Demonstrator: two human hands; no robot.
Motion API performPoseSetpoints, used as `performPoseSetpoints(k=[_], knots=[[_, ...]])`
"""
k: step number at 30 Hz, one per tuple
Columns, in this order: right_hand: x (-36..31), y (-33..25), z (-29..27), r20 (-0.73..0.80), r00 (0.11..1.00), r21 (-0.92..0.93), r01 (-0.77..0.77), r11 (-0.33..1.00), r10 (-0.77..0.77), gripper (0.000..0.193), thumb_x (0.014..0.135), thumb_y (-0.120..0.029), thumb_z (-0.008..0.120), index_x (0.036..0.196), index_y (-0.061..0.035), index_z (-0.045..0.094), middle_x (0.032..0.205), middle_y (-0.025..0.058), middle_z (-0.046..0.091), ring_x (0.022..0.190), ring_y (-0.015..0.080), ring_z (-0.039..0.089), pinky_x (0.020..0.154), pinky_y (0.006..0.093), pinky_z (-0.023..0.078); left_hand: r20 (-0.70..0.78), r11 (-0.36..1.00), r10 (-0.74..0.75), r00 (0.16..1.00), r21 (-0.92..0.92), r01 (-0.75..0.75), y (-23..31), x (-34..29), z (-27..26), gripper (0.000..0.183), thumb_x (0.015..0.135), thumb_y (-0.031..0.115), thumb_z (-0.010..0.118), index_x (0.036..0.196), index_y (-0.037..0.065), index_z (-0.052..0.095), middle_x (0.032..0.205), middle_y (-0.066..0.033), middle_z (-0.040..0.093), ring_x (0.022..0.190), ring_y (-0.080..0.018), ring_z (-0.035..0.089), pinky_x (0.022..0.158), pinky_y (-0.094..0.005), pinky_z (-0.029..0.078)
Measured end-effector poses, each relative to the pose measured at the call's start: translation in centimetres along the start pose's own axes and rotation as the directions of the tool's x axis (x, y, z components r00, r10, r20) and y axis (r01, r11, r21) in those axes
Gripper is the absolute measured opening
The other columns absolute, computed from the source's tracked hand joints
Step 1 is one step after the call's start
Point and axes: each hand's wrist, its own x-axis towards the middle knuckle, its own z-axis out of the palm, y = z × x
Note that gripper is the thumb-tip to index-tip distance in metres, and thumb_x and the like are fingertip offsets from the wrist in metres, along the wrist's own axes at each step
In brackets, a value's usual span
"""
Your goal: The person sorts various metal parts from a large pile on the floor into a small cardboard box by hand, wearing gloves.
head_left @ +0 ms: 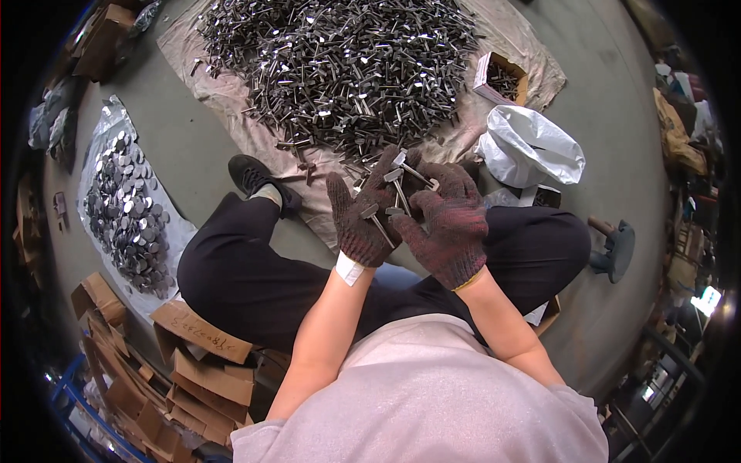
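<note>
Several silver T-shaped metal pieces with flat heads and slim shafts (394, 176) lie on our left hand (358, 233), near the close edge of a broad heap of similar dark and silver metal parts (340, 77). Dark knitted gloves with reddish tints cover both our hands. Our left palm faces up, its thumb apart from the other fingers, and the pieces rest across it. Our right hand (451, 224), also by the heap's close edge, curls its fingers toward the pieces; one shaft ends at them, and we cannot tell whether they are clamped on it. Beneath the heap we see a wrinkled pinkish-beige cloth (220, 106). Right of the heap stands a small open cardboard carton (491, 94) holding dark metal parts, and nearer to us than that carton, right of the heap's close edge, slumps a white plastic sack (532, 147). Well apart from the heap, to its left and nearer us, round flat silver metal discs (127, 208) lie scattered on a pale plastic sheet (176, 225).
</note>
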Motion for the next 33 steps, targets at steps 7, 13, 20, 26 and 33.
performPoseSetpoints(k=[7,13,20,26,33], knots=[[-0.4,0.9,1.0,-0.060,0.992,0.148,-0.103,0.984,0.113,0.015,0.067,-0.017,0.076,0.072,-0.0051,0.068,0.106,0.0162,0.065,0.102,0.0358,0.061,0.088,0.0459,0.049,-0.067,0.999,-0.008,0.998,-0.053,0.004,-0.1,0.5,-0.5,0.101,0.082,0.079,0.045,0.152,0.008,0.027,0.148,-0.0189,0.040,0.130,-0.0374,0.045,0.107,-0.0522,0.040],[-0.5,2.2,1.5,-0.042,0.997,0.134,-0.064,0.989,0.070,0.012,0.069,-0.015,0.075,0.075,-0.0056,0.070,0.105,0.0168,0.066,0.099,0.0353,0.063,0.087,0.0432,0.050,0.015,0.999,-0.015,1.000,-0.040,0.016,0.1,0.4,-1.0,0.097,0.088,0.074,0.040,0.152,0.004,0.019,0.155,-0.0227,0.025,0.141,-0.0390,0.030,0.113,-0.0520,0.034],[-0.3,2.3,0.9,0.028,0.986,0.182,-0.165,0.969,0.162,0.014,0.072,-0.015,0.076,0.080,-0.0045,0.071,0.103,0.0163,0.069,0.098,0.0329,0.064,0.086,0.0413,0.050,0.032,0.998,-0.023,0.999,-0.051,0.025,0.1,0.5,-1.3,0.099,0.086,0.077,0.040,0.153,0.006,0.019,0.155,-0.0232,0.025,0.142,-0.0399,0.029,0.112,-0.0557,0.035],[0.0,2.8,0.7,0.004,0.988,0.098,-0.155,0.983,0.155,0.013,0.074,-0.015,0.075,0.082,-0.0056,0.072,0.106,0.0188,0.068,0.100,0.0329,0.064,0.086,0.0399,0.051,-0.025,0.996,-0.065,0.998,-0.055,0.064,-0.2,0.6,-1.8,0.104,0.081,0.082,0.041,0.155,0.012,0.018,0.153,-0.0193,0.033,0.133,-0.0375,0.041,0.106,-0.0570,0.039],[-0.2,3.1,0.8,-0.046,0.975,0.029,-0.214,0.976,0.216,0.020,0.076,-0.018,0.073,0.093,-0.0059,0.071,0.109,0.0193,0.066,0.103,0.0354,0.062,0.089,0.0432,0.050,-0.049,0.998,-0.053,0.997,-0.046,0.051,-0.3,0.7,-1.1,0.103,0.081,0.080,0.046,0.154,0.012,0.022,0.151,-0.0189,0.036,0.132,-0.0366,0.043,0.105,-0.0567,0.039]])
